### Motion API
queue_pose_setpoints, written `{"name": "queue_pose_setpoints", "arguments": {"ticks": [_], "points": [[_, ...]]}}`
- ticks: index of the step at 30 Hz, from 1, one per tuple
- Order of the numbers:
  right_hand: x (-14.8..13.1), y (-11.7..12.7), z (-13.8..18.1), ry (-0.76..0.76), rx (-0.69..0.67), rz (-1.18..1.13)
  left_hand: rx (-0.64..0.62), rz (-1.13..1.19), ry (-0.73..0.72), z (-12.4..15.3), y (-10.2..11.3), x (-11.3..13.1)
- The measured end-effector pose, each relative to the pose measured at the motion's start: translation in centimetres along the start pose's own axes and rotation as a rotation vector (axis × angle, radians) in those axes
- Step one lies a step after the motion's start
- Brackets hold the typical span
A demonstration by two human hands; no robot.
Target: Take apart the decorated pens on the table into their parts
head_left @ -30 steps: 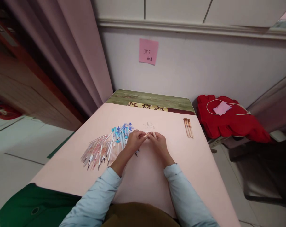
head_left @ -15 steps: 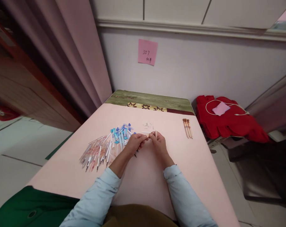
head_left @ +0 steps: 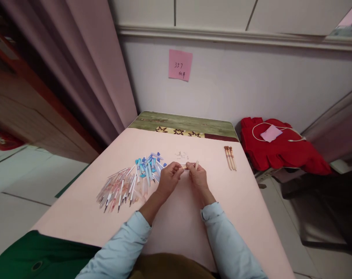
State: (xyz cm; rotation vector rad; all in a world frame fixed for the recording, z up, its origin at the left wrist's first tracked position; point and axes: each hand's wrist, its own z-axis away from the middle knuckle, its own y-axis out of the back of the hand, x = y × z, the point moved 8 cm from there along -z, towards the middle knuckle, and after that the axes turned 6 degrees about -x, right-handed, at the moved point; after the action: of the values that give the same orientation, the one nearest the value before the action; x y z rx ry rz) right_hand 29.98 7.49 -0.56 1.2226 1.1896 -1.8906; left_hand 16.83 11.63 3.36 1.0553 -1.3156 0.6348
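Note:
My left hand (head_left: pixel 169 179) and my right hand (head_left: pixel 196 177) meet over the middle of the pink table (head_left: pixel 176 221). Both are closed in a pinch on a small pale pen part (head_left: pixel 184 167) held between them; a short whitish piece (head_left: pixel 196 164) sticks up from my right fingers. Just left of my left hand lies a heap of pens with blue caps (head_left: pixel 147 166), and further left a fan of pale refills and pen bodies (head_left: pixel 118 188). A few tiny clear bits (head_left: pixel 182 155) lie beyond my hands.
Three tan assembled pens (head_left: pixel 230 157) lie side by side near the table's right edge. A red cloth with a white cable (head_left: pixel 280 147) sits on a seat to the right. A pink note (head_left: pixel 180 64) hangs on the wall; a curtain (head_left: pixel 85 69) hangs left.
Both hands stayed together on the small part, shifting slightly right. The whitish piece in my right fingers has tilted and moved a little rightward.

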Motion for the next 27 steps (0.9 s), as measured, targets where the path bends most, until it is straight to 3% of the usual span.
{"name": "queue_pose_setpoints", "arguments": {"ticks": [10, 16, 21, 27], "points": [[-0.1, -0.4, 0.3, -0.003, -0.016, -0.048, 0.022, -0.306, -0.107, 0.5, -0.3, 1.4], [0.1, -0.2, 0.2, 0.039, 0.01, 0.003, -0.012, -0.272, -0.038, 0.6, -0.2, 0.3], [0.4, -0.5, 0.0, 0.007, -0.053, 0.119, -0.018, -0.237, 0.004, 0.6, 0.6, 0.2], [-0.1, 0.2, -0.1, 0.065, 0.002, 0.154, 0.059, -0.308, -0.021, 0.8, 1.3, 0.9]]}}
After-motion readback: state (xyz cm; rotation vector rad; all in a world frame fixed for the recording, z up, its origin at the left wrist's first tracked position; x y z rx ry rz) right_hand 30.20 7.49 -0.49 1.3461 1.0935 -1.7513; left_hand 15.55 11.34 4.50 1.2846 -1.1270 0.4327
